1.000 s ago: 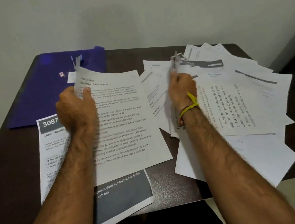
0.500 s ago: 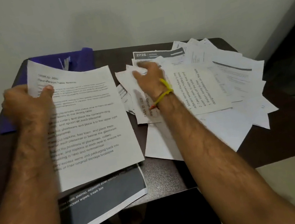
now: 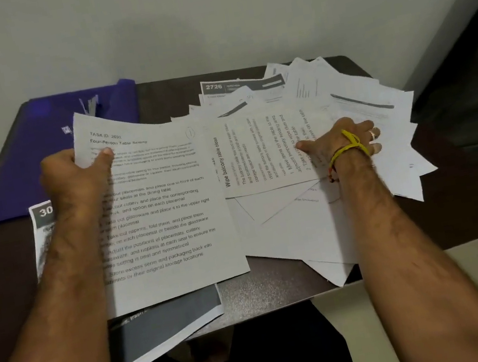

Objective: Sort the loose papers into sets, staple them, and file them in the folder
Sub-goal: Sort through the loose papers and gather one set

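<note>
**A:** What are the hands doing with the papers?

**B:** The left hand (image 3: 77, 177) grips a printed sheet headed "Four-Person Table Setting" (image 3: 160, 213) by its upper left corner, thumb curled over the front. The sheet's lower part lies over a dark-banded page (image 3: 173, 320) that hangs off the near edge of the bench (image 3: 281, 282). The right hand (image 3: 349, 142) rests with fingers spread and fairly flat on the fanned pile of loose papers (image 3: 372, 112); it seems to press rather than grasp. Just beside its thumb lies a sideways page titled "Wipe balcony table clean" (image 3: 258, 152).

**A:** And the folder?

**B:** The purple folder (image 3: 43, 145) lies beyond the left hand, at the far corner of the bench, partly under the held sheet. I can't see a stapler.

**A:** Which step is this?

**B:** Sorting, I'd judge, and early: most pages are unsorted and nothing looks stapled. The next move probably calls for finding the held sheet's matching pages in the pile under the right hand, reading titles and sliding single sheets free without scattering the fan.
</note>
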